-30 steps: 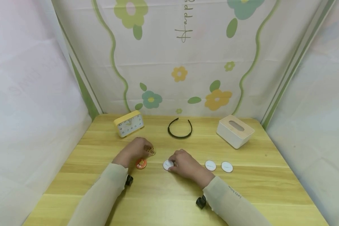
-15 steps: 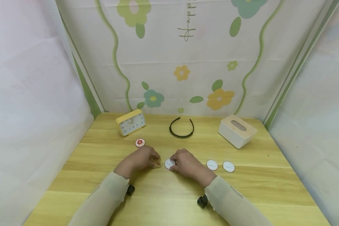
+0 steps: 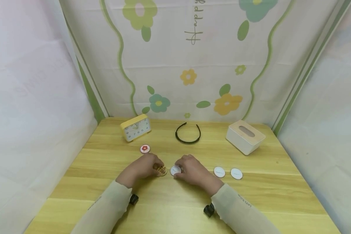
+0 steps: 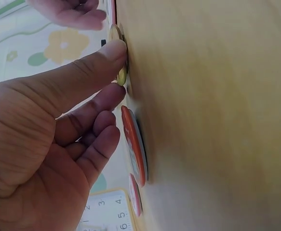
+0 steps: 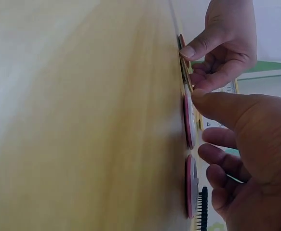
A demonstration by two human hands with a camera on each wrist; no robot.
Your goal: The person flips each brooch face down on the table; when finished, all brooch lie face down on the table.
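Note:
My left hand [image 3: 141, 167] pinches a gold-brown patterned round badge [image 3: 162, 171] between thumb and index finger, low over the table. Close to its right, my right hand [image 3: 193, 170] has thumb and index finger at the edges of a white round badge [image 3: 175, 170] lying flat. Another pink-rimmed white badge [image 5: 193, 186] lies beneath my right hand, seen only in the right wrist view. An orange badge [image 4: 134, 144] rests under my left hand, hidden in the head view. Beyond it lies a badge with a red flower [image 3: 145, 149].
Two more white badges [image 3: 219, 172] lie right of my right hand. Along the back stand a yellow-topped clock [image 3: 136, 129], a black headband [image 3: 188, 141] and a white tissue box [image 3: 243, 139] with a wooden lid. Patterned cloth walls [image 3: 190, 58] enclose the wooden table [image 3: 169, 208].
My left hand has brought the gold-brown badge toward me and beside the white one, uncovering the red-flower badge and covering the orange one. My right hand has stayed at its badge.

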